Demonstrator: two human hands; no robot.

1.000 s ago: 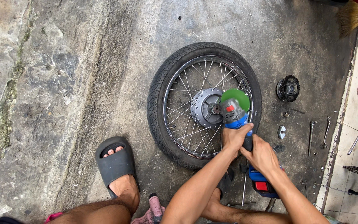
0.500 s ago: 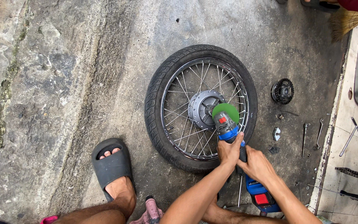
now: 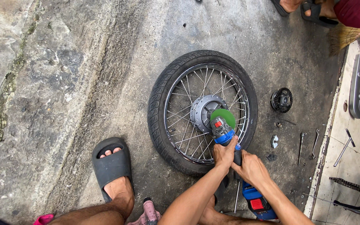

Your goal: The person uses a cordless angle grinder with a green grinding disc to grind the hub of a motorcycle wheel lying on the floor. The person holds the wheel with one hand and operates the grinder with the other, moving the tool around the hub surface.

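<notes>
From up here I see both hands clenched on a blue angle grinder point(image 3: 226, 133): my left hand point(image 3: 225, 153) wraps the body just behind the head, my right hand point(image 3: 251, 168) holds the rear handle, close behind the left. The tool's long axis runs from the battery point(image 3: 258, 204) below my grip up toward the green disc point(image 3: 223, 116), which sits just ahead of the left grip, over the hub point(image 3: 203, 110) of a spoked wheel point(image 3: 159, 104) lying flat on the concrete floor point(image 3: 84, 83). Spokes crowd around the disc. A sprocket point(image 3: 281, 99) and loose wrenches point(image 3: 313, 143) lie off to the right.
</notes>
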